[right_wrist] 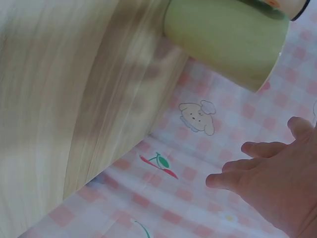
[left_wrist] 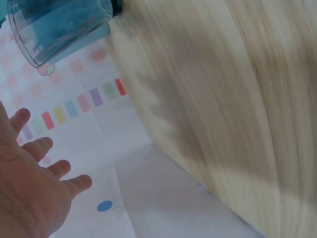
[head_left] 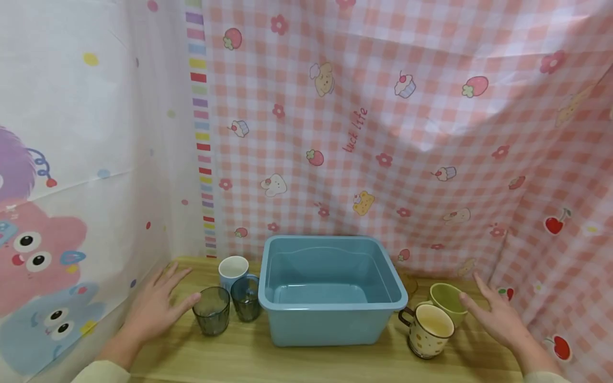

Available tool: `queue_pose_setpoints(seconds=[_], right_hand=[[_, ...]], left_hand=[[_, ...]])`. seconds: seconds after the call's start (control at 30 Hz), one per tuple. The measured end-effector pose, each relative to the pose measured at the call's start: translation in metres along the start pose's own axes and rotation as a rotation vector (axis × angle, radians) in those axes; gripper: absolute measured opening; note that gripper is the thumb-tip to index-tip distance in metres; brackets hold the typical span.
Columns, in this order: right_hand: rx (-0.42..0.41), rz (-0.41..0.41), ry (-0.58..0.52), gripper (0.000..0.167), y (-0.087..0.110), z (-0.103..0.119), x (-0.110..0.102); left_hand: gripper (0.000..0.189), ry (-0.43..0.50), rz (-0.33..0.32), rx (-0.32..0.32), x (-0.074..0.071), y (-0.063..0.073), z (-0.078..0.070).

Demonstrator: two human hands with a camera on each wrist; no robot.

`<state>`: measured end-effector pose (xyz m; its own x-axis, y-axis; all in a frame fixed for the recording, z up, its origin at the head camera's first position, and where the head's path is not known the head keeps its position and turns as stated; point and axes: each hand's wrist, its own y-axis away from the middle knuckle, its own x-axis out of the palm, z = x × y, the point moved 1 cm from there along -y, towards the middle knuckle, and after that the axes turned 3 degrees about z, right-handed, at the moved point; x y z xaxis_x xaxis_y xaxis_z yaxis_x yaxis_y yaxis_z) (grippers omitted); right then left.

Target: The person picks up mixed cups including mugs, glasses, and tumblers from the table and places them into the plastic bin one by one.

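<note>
My left hand (head_left: 154, 304) is held with fingers spread, just left of a dark clear glass (head_left: 212, 314) and holding nothing. Behind that glass stand a second dark glass mug (head_left: 246, 300) and a blue mug with a white inside (head_left: 233, 268). On the other side, my right hand (head_left: 495, 314) has its fingers extended beside a green cup (head_left: 447, 299), gripping nothing. In the right wrist view the green cup (right_wrist: 228, 39) is apart from the fingers (right_wrist: 262, 149). A cream patterned mug (head_left: 429, 331) with a brown handle stands in front of the green cup.
A blue plastic basin (head_left: 330, 324) sits in the middle of the wooden table (head_left: 316, 364), between the two groups of cups. Pink checked cloth (head_left: 364, 133) hangs behind and to the right. A white cartoon-printed cloth (head_left: 96, 133) hangs at the left.
</note>
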<state>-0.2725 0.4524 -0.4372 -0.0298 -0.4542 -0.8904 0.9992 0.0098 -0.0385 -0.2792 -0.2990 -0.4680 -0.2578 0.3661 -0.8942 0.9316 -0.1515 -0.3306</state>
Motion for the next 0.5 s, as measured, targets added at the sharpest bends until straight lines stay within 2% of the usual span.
queue_pose_setpoints(seconds=[0.17,0.5], right_hand=[[0.008,-0.002,-0.054,0.086,0.003,0.005,-0.001],[0.085,-0.008,-0.114,0.088,0.004,0.016,-0.002]], left_hand=[[0.075,0.101,0.008,-0.042,0.002,0.004,-0.003],[0.072,0.195,-0.024,-0.089,0.01,0.012,-0.004]])
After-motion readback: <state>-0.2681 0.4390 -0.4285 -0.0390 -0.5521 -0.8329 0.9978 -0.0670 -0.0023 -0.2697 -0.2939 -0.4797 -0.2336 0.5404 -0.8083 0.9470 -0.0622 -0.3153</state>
